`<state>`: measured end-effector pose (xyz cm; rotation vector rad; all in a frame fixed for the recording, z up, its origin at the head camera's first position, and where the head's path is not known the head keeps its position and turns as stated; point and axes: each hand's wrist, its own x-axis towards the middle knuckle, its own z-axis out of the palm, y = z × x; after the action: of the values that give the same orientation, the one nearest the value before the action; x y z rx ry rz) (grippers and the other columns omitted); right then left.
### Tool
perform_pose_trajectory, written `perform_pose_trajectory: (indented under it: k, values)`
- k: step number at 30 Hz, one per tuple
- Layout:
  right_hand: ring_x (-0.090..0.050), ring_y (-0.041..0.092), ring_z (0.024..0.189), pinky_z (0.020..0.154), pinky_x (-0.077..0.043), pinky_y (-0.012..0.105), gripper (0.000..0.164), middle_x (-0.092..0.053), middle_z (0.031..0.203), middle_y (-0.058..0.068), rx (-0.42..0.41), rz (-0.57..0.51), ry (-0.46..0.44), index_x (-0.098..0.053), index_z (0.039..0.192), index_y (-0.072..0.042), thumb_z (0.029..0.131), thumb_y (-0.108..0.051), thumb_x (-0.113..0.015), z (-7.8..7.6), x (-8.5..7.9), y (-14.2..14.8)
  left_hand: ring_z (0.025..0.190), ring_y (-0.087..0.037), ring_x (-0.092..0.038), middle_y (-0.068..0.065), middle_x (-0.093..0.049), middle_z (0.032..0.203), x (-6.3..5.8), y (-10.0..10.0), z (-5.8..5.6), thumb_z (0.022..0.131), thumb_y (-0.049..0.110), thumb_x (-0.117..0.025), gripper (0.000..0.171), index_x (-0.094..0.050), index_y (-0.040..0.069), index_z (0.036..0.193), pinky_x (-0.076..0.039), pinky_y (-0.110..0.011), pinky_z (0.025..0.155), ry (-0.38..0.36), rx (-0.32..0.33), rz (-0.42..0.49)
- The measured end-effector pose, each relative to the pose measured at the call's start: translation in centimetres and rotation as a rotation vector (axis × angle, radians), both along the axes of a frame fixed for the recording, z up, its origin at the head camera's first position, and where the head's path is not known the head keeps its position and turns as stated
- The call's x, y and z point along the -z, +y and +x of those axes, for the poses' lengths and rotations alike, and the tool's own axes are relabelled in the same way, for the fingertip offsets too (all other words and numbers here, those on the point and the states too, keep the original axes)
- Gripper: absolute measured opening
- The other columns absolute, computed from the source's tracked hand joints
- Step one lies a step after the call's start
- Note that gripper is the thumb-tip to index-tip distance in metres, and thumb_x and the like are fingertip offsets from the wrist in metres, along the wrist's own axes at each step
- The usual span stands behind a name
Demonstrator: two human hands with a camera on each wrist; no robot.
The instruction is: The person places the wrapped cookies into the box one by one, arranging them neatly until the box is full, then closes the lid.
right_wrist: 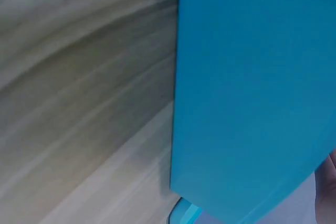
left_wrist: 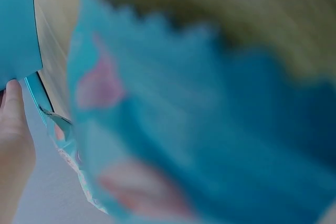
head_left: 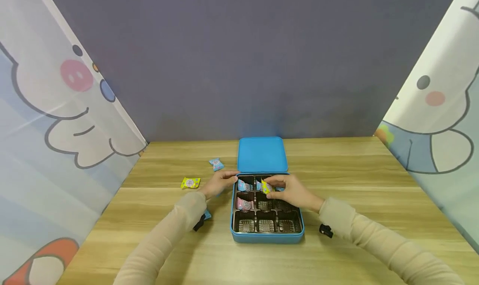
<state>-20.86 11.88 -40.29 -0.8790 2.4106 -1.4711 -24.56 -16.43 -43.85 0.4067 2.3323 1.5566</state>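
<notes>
Right now the right hand [head_left: 293,191] pinches a yellow candy [head_left: 266,187] over the far middle cell of the blue tin [head_left: 266,236], near the middle of the worktop [head_left: 355,181]. Its lid [head_left: 262,154] lies just beyond. The left hand [head_left: 218,182] rests on the tin's far left corner, fingers loosely curled, holding nothing I can see. Two candies, yellow [head_left: 190,182] and blue [head_left: 216,164], lie left of it

One blue tin [head_left: 266,234] with nine compartments, one lid [head_left: 262,154], about seven wrapped candies [head_left: 190,182], two hands [head_left: 220,182].
</notes>
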Motion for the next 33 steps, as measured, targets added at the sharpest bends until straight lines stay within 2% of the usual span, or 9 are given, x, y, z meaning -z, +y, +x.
perform_pose_trajectory:
  k: [5, 11, 14, 17, 22, 25, 33]
  values:
    - [-0.060, 0.027, 0.105, 0.088, -0.052, 0.038, 0.045, -0.064, 0.113, 0.011, -0.002, 0.023, -0.014, -0.060, 0.119, -0.008, 0.078, -0.020, -0.073, 0.4, 0.3, -0.2, 0.125, -0.032, -0.045, -0.016, -0.041, 0.141, 0.0, 0.0, 0.1, 0.096, 0.023, -0.049, 0.043, -0.045, 0.003, 0.134, -0.044, -0.036, 0.100, 0.011, 0.028, 0.017]
    - [-0.062, 0.025, 0.103, 0.088, -0.052, 0.034, 0.043, -0.065, 0.112, 0.009, -0.012, 0.056, 0.035, -0.062, 0.118, -0.008, 0.077, -0.016, -0.074, 0.7, 0.6, -0.7, 0.126, -0.033, -0.043, -0.017, -0.040, 0.141, -0.2, -0.1, 0.0, 0.097, 0.018, -0.047, 0.041, -0.045, 0.002, 0.134, -0.044, -0.037, 0.101, 0.021, 0.027, 0.034]
    - [-0.062, 0.024, 0.103, 0.088, -0.052, 0.033, 0.044, -0.065, 0.112, 0.009, -0.016, 0.078, 0.062, -0.062, 0.117, -0.008, 0.077, -0.018, -0.074, 0.9, 0.8, -0.9, 0.126, -0.034, -0.043, -0.018, -0.039, 0.142, -0.3, -0.2, 0.0, 0.097, 0.017, -0.047, 0.041, -0.045, 0.002, 0.135, -0.043, -0.037, 0.101, 0.018, 0.028, 0.031]
    - [-0.062, 0.023, 0.102, 0.087, -0.052, 0.031, 0.044, -0.065, 0.111, 0.007, -0.019, 0.118, 0.119, -0.062, 0.117, -0.008, 0.077, -0.022, -0.074, 1.2, 1.0, -1.0, 0.126, -0.035, -0.042, -0.019, -0.039, 0.141, -0.4, -0.1, 0.2, 0.097, 0.015, -0.046, 0.040, -0.044, 0.001, 0.135, -0.042, -0.039, 0.102, 0.009, 0.022, 0.034]
    - [-0.063, 0.021, 0.100, 0.084, -0.053, 0.032, 0.043, -0.066, 0.112, 0.007, -0.034, 0.215, 0.290, -0.063, 0.116, -0.008, 0.076, -0.022, -0.074, 1.6, 1.1, -1.1, 0.126, -0.036, -0.042, -0.021, -0.039, 0.141, -1.0, 0.2, 0.7, 0.097, 0.012, -0.046, 0.040, -0.044, -0.002, 0.134, -0.042, -0.040, 0.102, -0.001, 0.019, 0.044]
    - [-0.063, 0.021, 0.102, 0.084, -0.054, 0.033, 0.043, -0.065, 0.114, 0.007, -0.049, 0.250, 0.365, -0.063, 0.116, -0.009, 0.077, -0.021, -0.073, 1.6, 1.1, -1.0, 0.126, -0.035, -0.043, -0.019, -0.040, 0.141, -0.9, 0.2, 0.7, 0.097, 0.016, -0.047, 0.040, -0.045, 0.000, 0.134, -0.043, -0.038, 0.101, 0.008, 0.014, 0.033]
    - [-0.063, 0.022, 0.102, 0.084, -0.054, 0.034, 0.042, -0.065, 0.114, 0.008, -0.056, 0.255, 0.386, -0.063, 0.116, -0.008, 0.077, -0.021, -0.073, 1.6, 1.5, -0.9, 0.125, -0.031, -0.045, -0.014, -0.042, 0.140, 0.3, 0.0, 0.2, 0.096, 0.025, -0.050, 0.042, -0.048, 0.007, 0.133, -0.043, -0.038, 0.101, 0.012, -0.005, 0.015]
